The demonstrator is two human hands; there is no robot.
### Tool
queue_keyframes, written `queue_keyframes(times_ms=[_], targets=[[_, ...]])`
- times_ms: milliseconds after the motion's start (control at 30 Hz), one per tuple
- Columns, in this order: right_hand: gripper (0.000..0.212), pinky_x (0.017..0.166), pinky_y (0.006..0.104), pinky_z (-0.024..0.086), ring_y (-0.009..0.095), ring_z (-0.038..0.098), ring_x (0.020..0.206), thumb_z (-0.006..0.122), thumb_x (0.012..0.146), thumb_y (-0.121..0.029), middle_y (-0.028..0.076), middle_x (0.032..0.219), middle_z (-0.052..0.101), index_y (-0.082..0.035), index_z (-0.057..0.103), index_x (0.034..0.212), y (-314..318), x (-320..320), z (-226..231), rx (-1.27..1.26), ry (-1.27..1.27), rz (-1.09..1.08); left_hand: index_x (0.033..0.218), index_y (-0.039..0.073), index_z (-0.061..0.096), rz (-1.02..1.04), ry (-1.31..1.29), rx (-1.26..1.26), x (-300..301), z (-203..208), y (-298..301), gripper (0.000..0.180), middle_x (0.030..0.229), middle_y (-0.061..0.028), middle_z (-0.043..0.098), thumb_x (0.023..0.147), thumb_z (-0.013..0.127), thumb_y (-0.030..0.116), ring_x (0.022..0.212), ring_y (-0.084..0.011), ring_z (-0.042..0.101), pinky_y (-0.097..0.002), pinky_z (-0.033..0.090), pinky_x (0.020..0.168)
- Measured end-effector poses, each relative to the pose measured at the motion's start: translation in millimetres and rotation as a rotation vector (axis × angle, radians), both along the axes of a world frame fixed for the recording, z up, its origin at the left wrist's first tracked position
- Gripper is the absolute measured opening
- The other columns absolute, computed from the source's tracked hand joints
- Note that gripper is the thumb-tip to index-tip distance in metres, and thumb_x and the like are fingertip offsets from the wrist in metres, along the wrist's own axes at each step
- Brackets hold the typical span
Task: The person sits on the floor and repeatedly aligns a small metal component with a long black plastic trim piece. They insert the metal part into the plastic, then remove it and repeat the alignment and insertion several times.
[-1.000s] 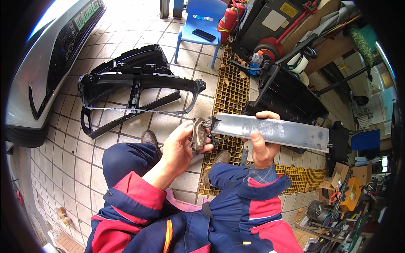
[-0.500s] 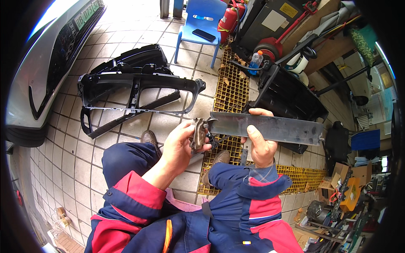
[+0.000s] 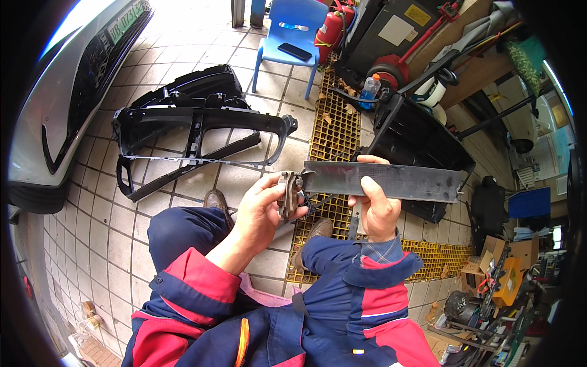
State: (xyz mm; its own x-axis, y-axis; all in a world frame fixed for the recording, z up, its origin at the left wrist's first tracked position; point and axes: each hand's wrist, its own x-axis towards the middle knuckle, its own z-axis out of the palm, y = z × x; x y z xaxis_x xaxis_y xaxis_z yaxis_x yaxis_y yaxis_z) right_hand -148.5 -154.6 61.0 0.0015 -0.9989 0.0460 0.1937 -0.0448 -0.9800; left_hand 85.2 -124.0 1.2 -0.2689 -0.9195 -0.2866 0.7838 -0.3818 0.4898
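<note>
My left hand (image 3: 260,211) is closed round a small grey-brown bracket-like part (image 3: 288,192), thumb on top and fingers below. In my right hand (image 3: 379,211) is a long flat dark plastic slat (image 3: 422,182), pinched with the thumb on its face and the fingers behind. The slat's left end meets the small part; whether the two are joined there I cannot tell. Beyond my hands, to the left, a black plastic car front frame (image 3: 194,131) lies on the tiles, with more black trim behind it.
A pale car's front end (image 3: 67,92) stands at the left. Ahead is a blue chair (image 3: 290,30) with a phone (image 3: 295,51) on it, near a red fire extinguisher (image 3: 330,27). Yellow grating (image 3: 333,128) crosses the floor. Black panels (image 3: 422,134) and a bottle (image 3: 370,90) are at the right.
The slat has tilted slightly in my right hand, its far right end now a little further left, and its face looks darker. The small part has turned slightly in my left hand.
</note>
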Motion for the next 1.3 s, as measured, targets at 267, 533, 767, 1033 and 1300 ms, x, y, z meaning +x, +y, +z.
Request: queue_keyframes(times_ms=[267, 533, 767, 1033, 1300], targets=[[0.031, 0.070, 0.0326, 0.061, 0.019, 0.071, 0.084, 0.066, 0.098, -0.006, 0.013, 0.112, 0.073, 0.003, 0.065, 0.127, -1, -1, -7, 0.068, -0.133, -0.045, 0.141, 0.003, 0.058, -0.021, -0.114, -0.004, 3, -9, -1, 0.041, 0.126, -0.0077, 0.070, 0.102, 0.066, 0.016, 0.111, -0.0177, 0.069, -0.0386, 0.059, 0.096], [0.019, 0.076, 0.0320, 0.061, 0.018, 0.070, 0.088, 0.069, 0.099, 0.002, 0.009, 0.106, 0.073, -0.002, 0.069, 0.118, -5, -5, -14, 0.059, -0.227, -0.059, 0.142, 0.005, 0.060, -0.026, -0.127, -0.027, 1, -11, 0, 0.049, 0.129, -0.0038, 0.069, 0.097, 0.075, 0.016, 0.112, -0.0117, 0.065, -0.0322, 0.052, 0.092], [0.014, 0.072, 0.0294, 0.060, 0.016, 0.070, 0.086, 0.068, 0.102, -0.003, 0.008, 0.105, 0.074, -0.002, 0.070, 0.115, -8, -6, -16, 0.040, -0.234, -0.082, 0.141, 0.004, 0.060, -0.012, -0.186, -0.034, 0, -6, 1, 0.050, 0.129, -0.0055, 0.067, 0.095, 0.078, 0.013, 0.114, -0.0145, 0.065, -0.0322, 0.053, 0.095], [0.013, 0.070, 0.0288, 0.059, 0.016, 0.070, 0.084, 0.067, 0.103, -0.006, 0.008, 0.104, 0.074, -0.002, 0.070, 0.114, -9, -5, -15, 0.058, -0.217, -0.108, 0.141, 0.004, 0.059, -0.024, -0.188, -0.010, 2, -3, 0, 0.054, 0.128, -0.0060, 0.067, 0.093, 0.080, 0.014, 0.110, -0.0147, 0.067, -0.0325, 0.054, 0.095], [0.013, 0.068, 0.0285, 0.059, 0.016, 0.071, 0.084, 0.067, 0.103, -0.007, 0.008, 0.104, 0.075, -0.001, 0.071, 0.114, -9, -6, -15, 0.068, -0.198, -0.110, 0.139, 0.006, 0.060, -0.011, -0.206, -0.040, 0, -8, 0, 0.050, 0.125, -0.0035, 0.065, 0.093, 0.079, 0.016, 0.109, -0.0135, 0.065, -0.0324, 0.053, 0.093]])
